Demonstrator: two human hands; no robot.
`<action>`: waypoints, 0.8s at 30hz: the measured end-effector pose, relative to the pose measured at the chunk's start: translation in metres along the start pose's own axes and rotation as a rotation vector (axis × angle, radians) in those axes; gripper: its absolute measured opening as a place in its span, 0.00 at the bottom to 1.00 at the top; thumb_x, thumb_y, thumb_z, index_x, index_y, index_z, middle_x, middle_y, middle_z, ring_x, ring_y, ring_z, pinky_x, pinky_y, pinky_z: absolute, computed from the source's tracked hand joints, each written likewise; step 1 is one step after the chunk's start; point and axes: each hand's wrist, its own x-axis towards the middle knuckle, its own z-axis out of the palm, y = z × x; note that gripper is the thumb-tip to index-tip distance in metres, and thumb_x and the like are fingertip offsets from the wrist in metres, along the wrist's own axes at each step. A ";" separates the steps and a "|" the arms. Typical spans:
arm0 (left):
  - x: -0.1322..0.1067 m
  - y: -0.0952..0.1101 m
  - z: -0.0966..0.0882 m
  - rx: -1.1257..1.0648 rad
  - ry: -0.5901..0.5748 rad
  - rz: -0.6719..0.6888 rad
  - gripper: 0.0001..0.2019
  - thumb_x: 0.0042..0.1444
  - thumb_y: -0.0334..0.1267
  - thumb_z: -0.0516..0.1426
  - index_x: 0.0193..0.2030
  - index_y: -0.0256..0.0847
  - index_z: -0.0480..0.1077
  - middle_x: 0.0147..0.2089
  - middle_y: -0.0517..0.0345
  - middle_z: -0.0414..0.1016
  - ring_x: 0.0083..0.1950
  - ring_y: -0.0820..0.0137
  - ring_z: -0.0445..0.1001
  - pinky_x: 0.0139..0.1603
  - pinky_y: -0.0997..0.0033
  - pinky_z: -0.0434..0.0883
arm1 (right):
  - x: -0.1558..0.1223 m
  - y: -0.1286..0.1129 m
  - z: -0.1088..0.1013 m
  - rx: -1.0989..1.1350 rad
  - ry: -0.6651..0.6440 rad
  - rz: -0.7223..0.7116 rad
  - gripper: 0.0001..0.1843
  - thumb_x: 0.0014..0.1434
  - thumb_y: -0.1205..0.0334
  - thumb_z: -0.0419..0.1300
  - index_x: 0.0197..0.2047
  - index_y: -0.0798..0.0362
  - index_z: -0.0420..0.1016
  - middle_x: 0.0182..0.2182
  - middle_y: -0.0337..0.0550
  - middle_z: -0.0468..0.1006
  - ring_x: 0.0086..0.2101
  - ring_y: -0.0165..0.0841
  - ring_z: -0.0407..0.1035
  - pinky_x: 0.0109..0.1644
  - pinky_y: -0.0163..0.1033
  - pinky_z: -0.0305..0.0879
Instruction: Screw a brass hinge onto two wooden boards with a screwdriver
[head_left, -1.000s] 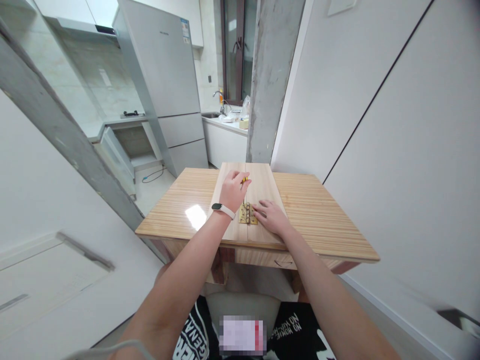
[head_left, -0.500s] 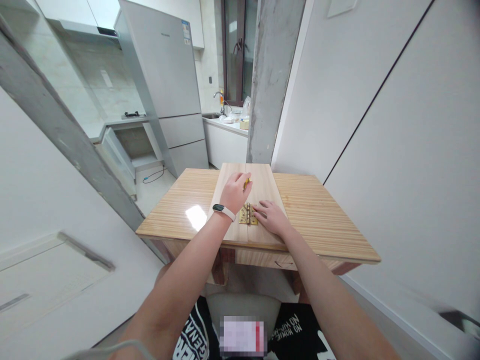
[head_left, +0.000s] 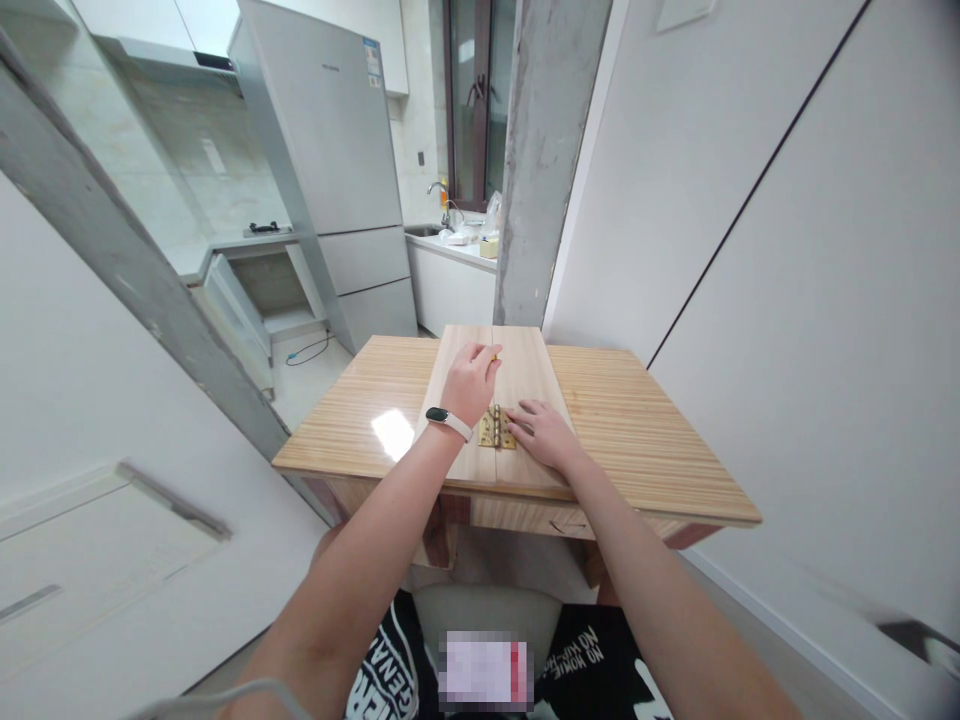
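clothing print: black clothing [head_left: 574, 690], white letters; right leg reads "no" and "homie", more partly legible; left leg reads "gena", cut off
fridge: grey fridge [head_left: 330, 140] has a small logo and a corner sticker [head_left: 371, 62]; both too small to read
pixel patch: pale rectangle with red strip [head_left: 480, 668] between the legs; blurred out, unreadable
hinge: brass hinge [head_left: 496, 428] lies opened flat across the seam of two pale boards, near their front end
left hand: left hand [head_left: 471, 380] pinched narrow around a yellow tool [head_left: 495, 357], mostly hidden by the fingers; above the boards, just beyond the hinge; wristband [head_left: 448, 420] on the wrist
right hand: right hand [head_left: 546, 433] laid low, fingers loosely spread; fingertips at the hinge's right leaf, palm over the right board [head_left: 525, 360]
edges: left board [head_left: 459, 336] and right board meet side by side; front ends near the table's front edge; striped table [head_left: 645, 440] extends left and right of both
in the way: left forearm crosses the front edge and covers part of the left board; right forearm passes over the drawer front [head_left: 510, 513]
around: concrete pillar [head_left: 536, 170] behind the table; white wall [head_left: 810, 300] on the right; sink faucet [head_left: 442, 200] and counter [head_left: 454, 255] farther back
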 end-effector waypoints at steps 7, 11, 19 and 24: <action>0.002 -0.001 0.001 -0.016 -0.029 0.003 0.14 0.71 0.34 0.54 0.60 0.42 0.72 0.52 0.47 0.77 0.52 0.61 0.76 0.58 0.59 0.74 | 0.000 0.001 0.001 -0.005 -0.006 -0.005 0.24 0.73 0.46 0.52 0.65 0.41 0.76 0.63 0.49 0.72 0.61 0.42 0.64 0.67 0.49 0.58; 0.003 0.000 0.001 0.007 -0.021 0.009 0.11 0.69 0.38 0.58 0.56 0.43 0.74 0.48 0.49 0.76 0.50 0.61 0.76 0.56 0.59 0.74 | 0.000 0.001 0.001 -0.005 0.001 -0.005 0.24 0.73 0.46 0.51 0.65 0.41 0.76 0.63 0.49 0.72 0.61 0.42 0.64 0.68 0.49 0.58; 0.001 0.001 -0.001 0.046 -0.010 -0.040 0.11 0.69 0.35 0.56 0.55 0.42 0.74 0.47 0.50 0.74 0.50 0.62 0.75 0.56 0.61 0.73 | 0.000 0.002 0.002 -0.005 0.014 -0.021 0.23 0.73 0.46 0.52 0.64 0.41 0.76 0.62 0.50 0.73 0.61 0.43 0.64 0.67 0.50 0.58; -0.001 -0.001 0.000 0.030 -0.007 -0.009 0.14 0.70 0.30 0.52 0.59 0.40 0.72 0.51 0.48 0.76 0.52 0.62 0.75 0.58 0.60 0.72 | 0.000 0.003 0.003 -0.005 0.018 -0.020 0.24 0.73 0.45 0.52 0.64 0.41 0.77 0.63 0.50 0.72 0.61 0.43 0.64 0.67 0.50 0.58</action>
